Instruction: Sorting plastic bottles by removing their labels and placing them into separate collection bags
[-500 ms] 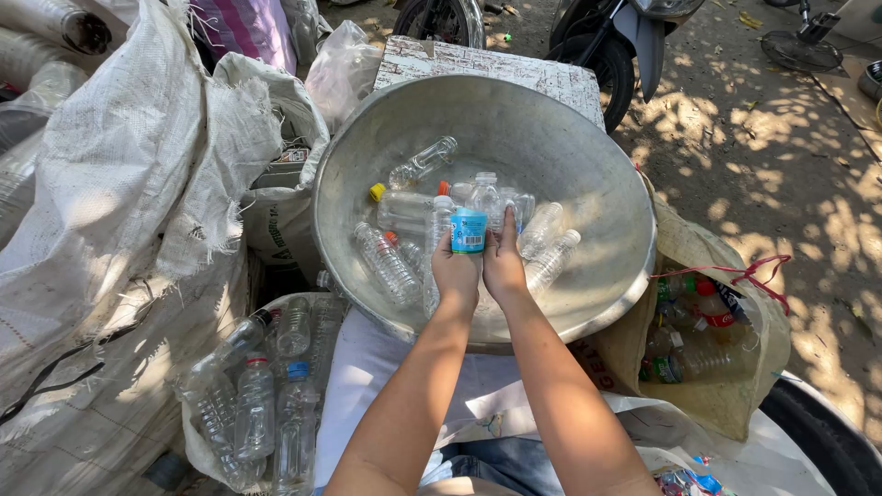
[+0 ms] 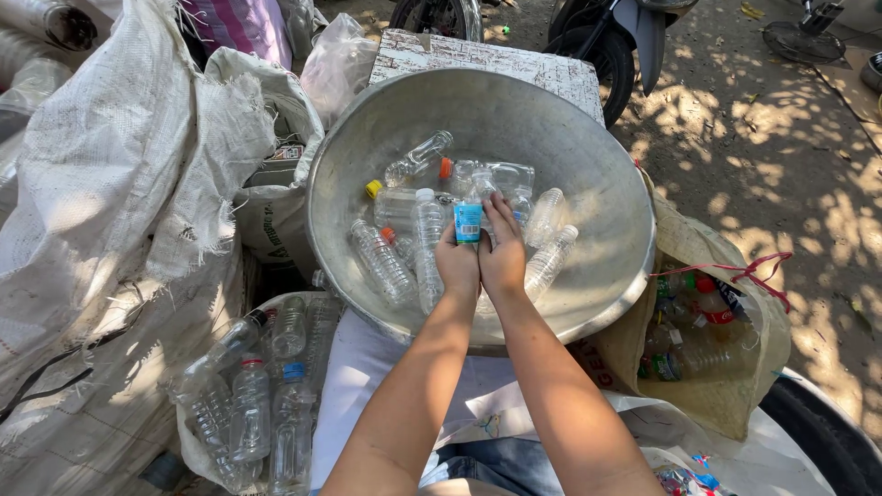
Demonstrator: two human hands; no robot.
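Head view | both hands, left hand (image 2: 457, 262) and right hand (image 2: 503, 253), still grasp 1 small bottle (image 2: 469, 216) | big metal bowl (image 2: 588, 119) | nothing moved

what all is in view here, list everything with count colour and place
metal basin: one, grey, centre, tilted toward the person
loose bottles: about ten, clear plastic, in the basin
labelled bottle: one, clear with blue label, held above the pile
left sack of bottles: one, white, lower left
right sack of bottles: one, tan, right of the basin
woven sacks: several, white, far left
wooden board: one, whitish, behind the basin
motorbike: one, dark, top
left hand: one, on the labelled bottle
right hand: one, on the labelled bottle
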